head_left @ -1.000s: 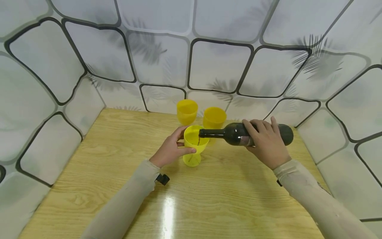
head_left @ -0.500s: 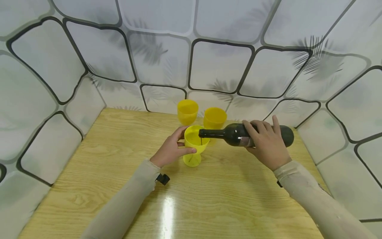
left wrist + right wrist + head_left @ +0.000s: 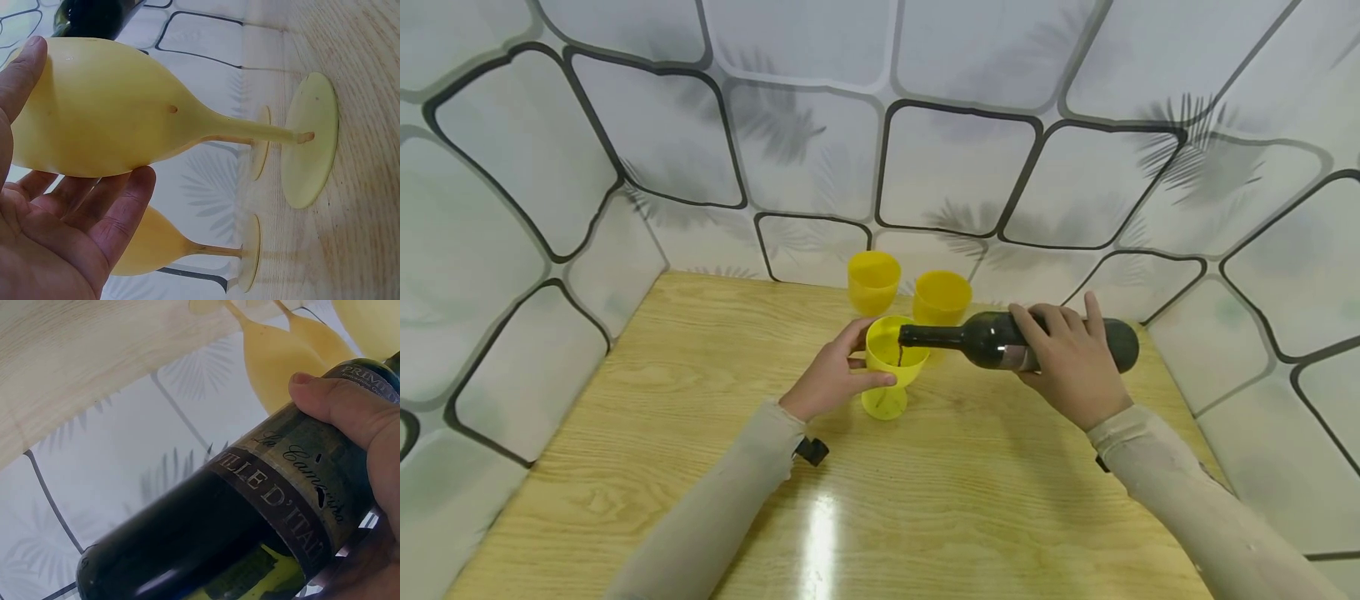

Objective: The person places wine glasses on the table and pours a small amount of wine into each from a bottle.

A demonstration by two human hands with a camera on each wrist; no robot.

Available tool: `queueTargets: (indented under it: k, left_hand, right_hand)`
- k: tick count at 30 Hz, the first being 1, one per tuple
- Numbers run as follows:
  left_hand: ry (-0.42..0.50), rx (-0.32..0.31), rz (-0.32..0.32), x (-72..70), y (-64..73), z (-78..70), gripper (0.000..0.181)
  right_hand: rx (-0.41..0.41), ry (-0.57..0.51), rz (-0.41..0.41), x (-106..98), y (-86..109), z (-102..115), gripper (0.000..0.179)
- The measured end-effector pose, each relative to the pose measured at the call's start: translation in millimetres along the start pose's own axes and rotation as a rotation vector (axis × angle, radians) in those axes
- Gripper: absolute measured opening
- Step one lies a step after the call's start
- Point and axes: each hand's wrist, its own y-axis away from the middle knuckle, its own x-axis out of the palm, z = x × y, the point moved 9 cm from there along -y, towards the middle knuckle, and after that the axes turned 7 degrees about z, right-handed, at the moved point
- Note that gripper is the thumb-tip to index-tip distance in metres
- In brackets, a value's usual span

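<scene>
My right hand (image 3: 1071, 362) grips a dark wine bottle (image 3: 988, 337) around its labelled body and holds it nearly level. The bottle's mouth is over a yellow goblet (image 3: 895, 371), and a thin dark stream runs from it into the bowl. With thumb and fingers on either side, my left hand (image 3: 838, 375) holds the goblet's bowl. The left wrist view shows the goblet's round foot (image 3: 312, 140) on the wooden table. In the right wrist view the thumb lies along the bottle's label (image 3: 294, 469).
Two more goblets stand behind the held one, the left goblet (image 3: 874, 283) by the wall and the right goblet (image 3: 942, 297) just behind the bottle neck. Patterned walls (image 3: 955, 167) bound the wooden table (image 3: 925, 500) at the back and both sides.
The dark stream keeps running and shifts slightly in shape. Both hands, the bottle and the goblet stay nearly where they were.
</scene>
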Motion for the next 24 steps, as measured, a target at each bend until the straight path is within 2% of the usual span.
queueTargets:
  k: [24]
  left_hand:
    - [0.007,-0.006,0.006,-1.0,0.3,0.1,0.085]
  right_hand:
    - [-0.008,-0.031,0.02,0.7,-6.0,4.6,0.094]
